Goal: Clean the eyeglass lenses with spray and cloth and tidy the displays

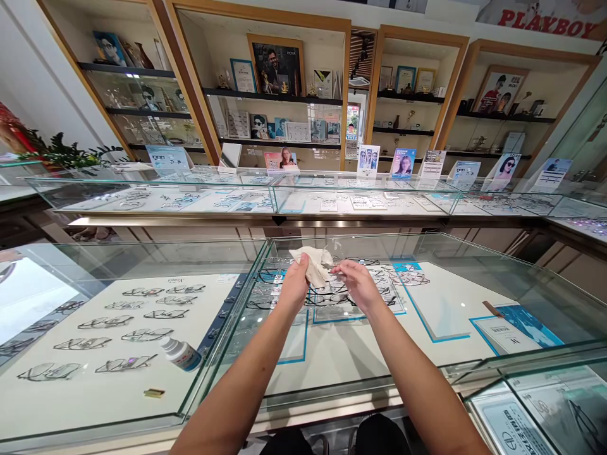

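- Display case: largest thing, spread out under the grip; looks rigid, glass top, likely slick; too big to take hold of, hands stay above it
- Left hand: gripping the cloth, thumb up along its near side; fingers wrapped behind, partly hidden
- Right hand: just right of the cloth, thumb and fingertips drawn close together; maybe a thin glasses part between them, cannot tell; too small against the frames behind
- Glasses: dark frames in rows inside the case, below the grip; more pairs well left of it; judged light, springy at the arms, easily bent or scratched; best held by bridge or rim edge, not by the lenses
- Cloth: pale, crumpled, in the left hand, reaching past the fingertips toward the right hand; judged very light, soft, limp, no slip; any bunched fold gives a hold, thumb against fingers is enough
- Bottle: white with blue band, left of the grip and nearer the body, apart from both hands; probably light, smooth plastic; grab round the middle
- Small gold piece: farther left and nearer than the bottle; looks stiff, flat; pinch by the edges; exact kind unclear
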`<act>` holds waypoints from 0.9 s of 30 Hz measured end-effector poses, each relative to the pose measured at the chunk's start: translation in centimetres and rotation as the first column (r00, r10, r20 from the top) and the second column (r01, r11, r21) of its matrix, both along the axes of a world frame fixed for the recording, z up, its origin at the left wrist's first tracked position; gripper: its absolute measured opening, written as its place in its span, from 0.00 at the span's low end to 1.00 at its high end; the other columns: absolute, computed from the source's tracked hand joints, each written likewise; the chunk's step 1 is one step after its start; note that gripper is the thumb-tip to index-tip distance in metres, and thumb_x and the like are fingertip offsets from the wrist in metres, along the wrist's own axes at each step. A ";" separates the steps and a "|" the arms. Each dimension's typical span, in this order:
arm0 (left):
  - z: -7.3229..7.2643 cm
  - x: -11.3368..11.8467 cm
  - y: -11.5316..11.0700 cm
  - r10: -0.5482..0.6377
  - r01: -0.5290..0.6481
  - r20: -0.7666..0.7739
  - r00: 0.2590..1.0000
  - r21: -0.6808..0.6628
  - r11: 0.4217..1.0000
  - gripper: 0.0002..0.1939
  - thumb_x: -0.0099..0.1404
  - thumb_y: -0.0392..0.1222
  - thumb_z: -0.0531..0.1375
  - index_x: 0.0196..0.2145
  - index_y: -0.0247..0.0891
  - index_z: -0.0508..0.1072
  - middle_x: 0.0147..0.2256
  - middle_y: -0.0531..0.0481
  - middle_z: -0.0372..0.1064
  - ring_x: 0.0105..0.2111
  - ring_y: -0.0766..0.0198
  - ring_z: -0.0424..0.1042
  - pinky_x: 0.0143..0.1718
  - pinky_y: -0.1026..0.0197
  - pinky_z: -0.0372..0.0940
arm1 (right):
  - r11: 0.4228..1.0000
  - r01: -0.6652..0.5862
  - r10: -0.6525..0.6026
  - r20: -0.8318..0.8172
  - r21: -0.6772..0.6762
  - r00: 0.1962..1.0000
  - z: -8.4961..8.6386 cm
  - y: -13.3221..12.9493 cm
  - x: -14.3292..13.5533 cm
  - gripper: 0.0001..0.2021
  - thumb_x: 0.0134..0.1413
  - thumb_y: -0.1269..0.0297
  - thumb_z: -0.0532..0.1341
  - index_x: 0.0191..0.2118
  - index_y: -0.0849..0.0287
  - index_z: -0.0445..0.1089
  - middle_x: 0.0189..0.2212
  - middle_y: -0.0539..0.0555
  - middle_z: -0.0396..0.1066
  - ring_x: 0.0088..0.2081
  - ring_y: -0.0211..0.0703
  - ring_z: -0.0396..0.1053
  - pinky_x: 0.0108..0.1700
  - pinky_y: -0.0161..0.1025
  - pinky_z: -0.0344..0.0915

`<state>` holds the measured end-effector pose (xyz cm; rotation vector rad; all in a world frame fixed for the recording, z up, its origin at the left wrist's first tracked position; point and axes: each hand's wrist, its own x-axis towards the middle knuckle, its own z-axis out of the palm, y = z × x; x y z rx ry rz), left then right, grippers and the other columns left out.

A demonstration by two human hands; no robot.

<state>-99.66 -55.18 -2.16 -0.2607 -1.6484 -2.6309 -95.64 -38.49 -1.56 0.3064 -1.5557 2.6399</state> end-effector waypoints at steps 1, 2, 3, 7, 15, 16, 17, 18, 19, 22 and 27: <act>0.0 0.0 -0.1 0.001 -0.001 -0.001 1.000 -0.045 0.999 0.36 0.56 0.73 0.69 0.44 0.37 0.79 0.38 0.45 0.81 0.41 0.53 0.79 0.40 0.57 0.71 | 0.999 0.039 -0.039 -0.010 -0.026 0.999 0.3 0.4 0.0 0.12 0.46 0.52 0.75 0.31 0.55 0.80 0.34 0.55 0.80 0.41 0.47 0.73 0.46 0.42 0.64; 0.0 0.1 -0.1 -0.009 0.008 -0.002 1.000 -0.101 0.995 0.35 0.56 0.74 0.68 0.43 0.37 0.79 0.36 0.45 0.81 0.39 0.53 0.79 0.38 0.57 0.70 | 0.996 0.074 -0.075 -0.021 -0.049 0.997 0.6 0.8 0.1 0.12 0.47 0.53 0.75 0.31 0.55 0.80 0.36 0.55 0.80 0.43 0.48 0.73 0.48 0.42 0.64; 0.0 0.3 -0.2 -0.029 0.028 -0.004 1.000 -0.159 0.987 0.35 0.57 0.74 0.68 0.42 0.37 0.79 0.35 0.45 0.80 0.37 0.53 0.78 0.36 0.58 0.69 | 0.992 0.108 -0.110 -0.033 -0.068 0.993 0.8 1.1 0.1 0.12 0.47 0.53 0.75 0.31 0.54 0.81 0.37 0.55 0.79 0.46 0.49 0.73 0.50 0.42 0.64; 0.0 1.4 0.3 -0.201 0.185 -0.021 0.979 -0.305 0.934 0.36 0.57 0.75 0.67 0.40 0.36 0.80 0.29 0.48 0.76 0.29 0.58 0.72 0.30 0.59 0.66 | 0.985 0.151 -0.158 -0.095 -0.080 0.983 1.1 1.5 0.0 0.11 0.47 0.52 0.76 0.30 0.54 0.82 0.42 0.55 0.78 0.54 0.51 0.71 0.57 0.42 0.63; 0.1 3.1 1.6 -0.324 0.306 -0.018 0.946 -0.285 0.908 0.34 0.60 0.74 0.66 0.42 0.37 0.80 0.26 0.51 0.72 0.24 0.62 0.66 0.27 0.61 0.61 | 0.998 0.048 -0.049 -0.017 -0.035 0.999 0.0 -0.3 0.2 0.16 0.44 0.49 0.78 0.31 0.54 0.79 0.44 0.54 0.78 0.41 0.43 0.71 0.44 0.39 0.67; 0.1 3.2 1.7 -0.312 0.298 -0.008 0.950 -0.269 0.916 0.33 0.60 0.73 0.66 0.40 0.37 0.80 0.26 0.51 0.72 0.24 0.63 0.65 0.26 0.62 0.60 | 0.999 0.035 -0.035 -0.003 -0.038 0.999 0.0 -0.5 0.2 0.16 0.44 0.49 0.78 0.31 0.54 0.79 0.42 0.53 0.77 0.39 0.42 0.70 0.42 0.38 0.66; 0.0 3.2 1.7 -0.304 0.293 -0.002 0.953 -0.253 0.922 0.32 0.60 0.73 0.67 0.39 0.37 0.79 0.26 0.51 0.72 0.24 0.63 0.65 0.26 0.62 0.60 | 0.999 0.025 -0.025 0.008 -0.043 1.000 -0.1 -0.6 0.2 0.16 0.44 0.49 0.78 0.32 0.54 0.79 0.40 0.52 0.77 0.37 0.42 0.70 0.41 0.38 0.66; -0.1 3.1 1.8 -0.301 0.293 0.001 0.954 -0.239 0.926 0.32 0.60 0.72 0.67 0.38 0.37 0.79 0.26 0.51 0.72 0.24 0.63 0.65 0.26 0.62 0.60 | 0.999 0.022 -0.021 0.013 -0.048 1.000 -0.1 -0.7 0.2 0.17 0.43 0.49 0.78 0.32 0.54 0.79 0.39 0.52 0.77 0.37 0.42 0.69 0.40 0.37 0.65; -0.2 3.0 1.8 -0.300 0.293 0.004 0.954 -0.224 0.929 0.31 0.60 0.72 0.68 0.37 0.37 0.79 0.27 0.51 0.73 0.24 0.63 0.66 0.27 0.62 0.60 | 0.998 0.022 -0.021 0.014 -0.051 1.000 -0.2 -0.7 0.2 0.17 0.42 0.49 0.79 0.32 0.54 0.79 0.38 0.51 0.77 0.37 0.42 0.69 0.40 0.37 0.65; -0.8 2.6 1.9 -0.295 0.293 0.019 0.955 -0.195 0.936 0.30 0.59 0.70 0.69 0.37 0.37 0.78 0.28 0.51 0.74 0.26 0.63 0.68 0.29 0.62 0.62 | 0.998 0.035 -0.034 0.002 -0.048 0.999 -0.3 -0.8 0.1 0.18 0.41 0.50 0.79 0.31 0.54 0.76 0.40 0.51 0.77 0.40 0.43 0.70 0.43 0.38 0.66; -1.1 2.5 2.0 -0.270 0.271 0.031 0.962 -0.169 0.948 0.30 0.56 0.67 0.72 0.40 0.36 0.78 0.30 0.51 0.75 0.27 0.65 0.69 0.30 0.63 0.62 | 0.999 0.034 -0.034 -0.015 -0.021 0.999 -0.6 -0.8 0.1 0.18 0.43 0.49 0.79 0.32 0.53 0.75 0.43 0.50 0.78 0.39 0.43 0.70 0.42 0.37 0.65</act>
